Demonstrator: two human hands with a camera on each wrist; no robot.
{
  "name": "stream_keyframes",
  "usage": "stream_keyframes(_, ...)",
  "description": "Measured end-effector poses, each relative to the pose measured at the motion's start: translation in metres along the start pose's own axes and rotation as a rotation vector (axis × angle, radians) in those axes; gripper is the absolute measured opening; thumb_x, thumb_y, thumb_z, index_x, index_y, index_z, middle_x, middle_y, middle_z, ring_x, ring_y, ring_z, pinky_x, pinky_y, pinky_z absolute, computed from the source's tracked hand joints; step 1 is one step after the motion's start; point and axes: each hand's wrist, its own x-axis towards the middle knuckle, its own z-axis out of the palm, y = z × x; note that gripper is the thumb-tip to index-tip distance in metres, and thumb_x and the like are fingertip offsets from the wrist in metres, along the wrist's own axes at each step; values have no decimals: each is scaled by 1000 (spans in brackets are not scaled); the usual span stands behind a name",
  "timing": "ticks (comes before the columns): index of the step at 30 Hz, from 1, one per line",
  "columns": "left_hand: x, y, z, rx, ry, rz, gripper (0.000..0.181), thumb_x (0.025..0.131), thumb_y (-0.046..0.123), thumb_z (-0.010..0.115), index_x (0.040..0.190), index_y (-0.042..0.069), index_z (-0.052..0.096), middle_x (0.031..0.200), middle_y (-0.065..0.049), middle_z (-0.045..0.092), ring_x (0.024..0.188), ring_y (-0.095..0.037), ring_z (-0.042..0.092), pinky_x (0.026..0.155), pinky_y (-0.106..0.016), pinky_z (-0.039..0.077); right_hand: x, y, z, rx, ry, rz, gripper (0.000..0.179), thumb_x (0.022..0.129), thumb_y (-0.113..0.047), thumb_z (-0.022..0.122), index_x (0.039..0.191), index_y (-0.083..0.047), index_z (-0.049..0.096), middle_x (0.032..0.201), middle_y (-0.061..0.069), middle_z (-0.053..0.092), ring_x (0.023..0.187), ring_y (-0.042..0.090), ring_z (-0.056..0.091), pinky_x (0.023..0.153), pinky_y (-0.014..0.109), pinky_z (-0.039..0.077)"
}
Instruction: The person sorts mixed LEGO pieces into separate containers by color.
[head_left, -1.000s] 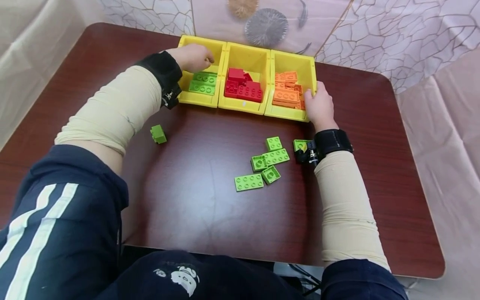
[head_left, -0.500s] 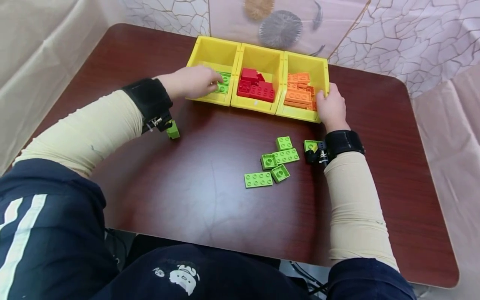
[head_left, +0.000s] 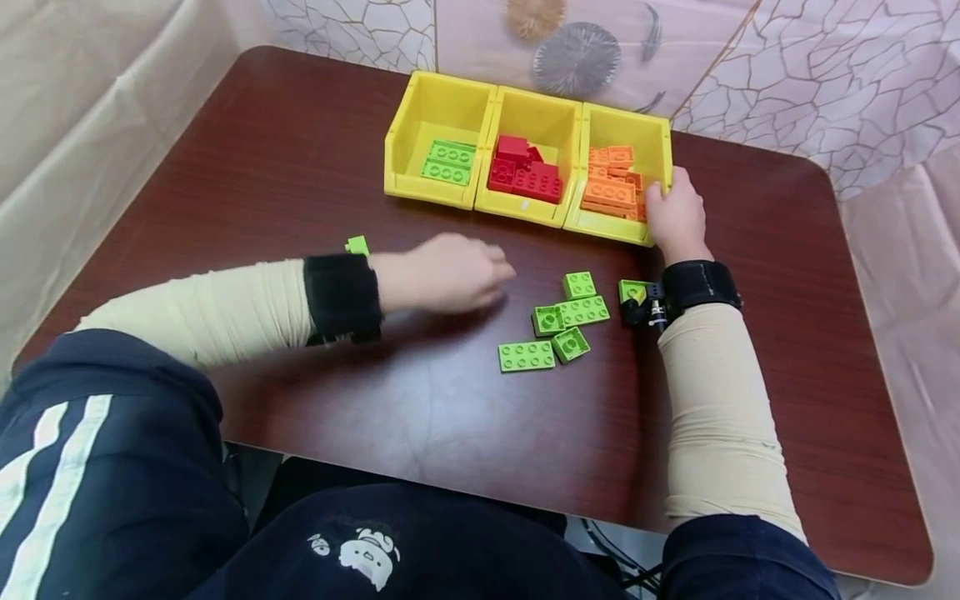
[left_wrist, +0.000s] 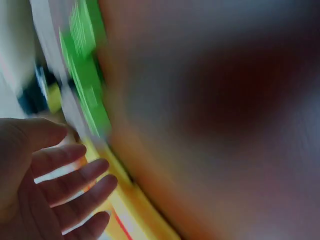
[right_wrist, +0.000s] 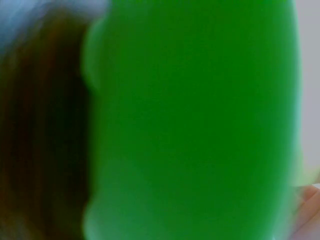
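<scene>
My left hand (head_left: 450, 273) is over the middle of the table, left of several loose green building bricks (head_left: 583, 311). In the left wrist view its fingers (left_wrist: 82, 187) are spread and loosely bent, holding nothing. My right hand (head_left: 678, 218) grips the right wall of the right-hand yellow bin (head_left: 651, 150), thumb on the inner side. Orange bricks (head_left: 609, 193) lie in that bin. Another green brick (head_left: 632, 290) lies by the right wrist, partly hidden by the wrist camera. A green brick (right_wrist: 195, 120) fills most of the right wrist view, blurred.
The middle yellow bin (head_left: 558, 125) holds red bricks (head_left: 536, 179). In the left yellow bin (head_left: 450, 100) lie green bricks (head_left: 448, 162). A lone green brick (head_left: 357, 245) sits behind the left wrist. A patterned cloth (head_left: 810, 75) hangs behind the table (head_left: 300, 133).
My left hand has come out of the left bin toward me and to the right, over the table. The right hand keeps its grip on the right bin. The head view has shifted slightly.
</scene>
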Motion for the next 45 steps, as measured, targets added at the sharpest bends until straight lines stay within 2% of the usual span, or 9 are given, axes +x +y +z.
stream_keyframes(5, 0, 49, 15, 104, 64, 148, 24, 90, 32, 53, 101, 12, 62, 92, -2, 61, 78, -20, 58, 66, -35, 47, 1, -1, -2, -2, 9, -1, 54, 96, -38, 26, 146, -15, 25, 130, 16, 47, 110, 31, 48, 90, 44, 39)
stream_keyframes(8, -1, 63, 22, 173, 83, 171, 27, 89, 37, 55, 99, 13, 62, 92, -3, 62, 80, -21, 59, 65, -35, 47, 2, -1, -3, -4, 5, 7, 55, 97, -39, 26, 146, -16, 24, 131, 16, 47, 111, 31, 47, 90, 44, 39)
stream_keyframes(14, 2, 71, 31, 214, 105, 145, 33, 85, 39, 60, 104, 12, 61, 93, -3, 64, 80, -22, 61, 63, -34, 48, 2, -2, -4, -3, 3, 13, 55, 97, -39, 26, 146, -16, 24, 132, 15, 46, 111, 30, 47, 90, 44, 39)
stream_keyframes(19, 3, 73, 35, 210, 167, 125, 24, 83, 27, 60, 102, 12, 61, 89, -3, 64, 73, -21, 60, 59, -32, 48, 2, -3, -5, -5, 3, 15, 55, 97, -39, 26, 146, -16, 24, 131, 16, 46, 111, 30, 47, 89, 44, 39)
stream_keyframes(22, 2, 69, 35, 195, 171, 112, 16, 84, 17, 56, 99, 11, 60, 87, -4, 62, 70, -20, 59, 58, -32, 48, 1, -3, -5, -2, 1, 18, 55, 97, -39, 26, 146, -16, 24, 131, 16, 46, 111, 30, 47, 90, 44, 40)
stream_keyframes(29, -16, 36, 17, 172, 94, 18, 25, 86, 8, 50, 109, 9, 60, 92, -6, 62, 76, -24, 58, 64, -35, 49, 2, -2, -7, -9, 6, 9, 54, 97, -39, 26, 146, -16, 24, 129, 16, 47, 109, 30, 47, 88, 43, 40)
stream_keyframes(37, -45, -21, -14, 155, 190, -100, 31, 85, 11, 58, 115, 5, 59, 92, -11, 62, 75, -27, 57, 60, -37, 48, 1, -2, -9, -22, 29, -21, 54, 96, -38, 25, 145, -15, 27, 128, 17, 48, 109, 33, 48, 89, 46, 39)
stream_keyframes(41, -43, -56, -34, 153, 237, -191, 27, 86, 7, 54, 112, 3, 56, 89, -13, 59, 73, -28, 54, 58, -39, 46, 0, 0, -5, -21, 36, -25, 53, 97, -38, 25, 144, -15, 28, 126, 17, 49, 108, 34, 49, 89, 47, 39)
stream_keyframes(45, -35, -86, -47, 134, 200, -322, 25, 90, 8, 48, 113, 0, 52, 94, -16, 54, 80, -31, 51, 62, -44, 46, -1, 0, 1, -12, 19, -19, 52, 97, -37, 26, 145, -15, 27, 128, 17, 49, 109, 33, 49, 89, 46, 39)
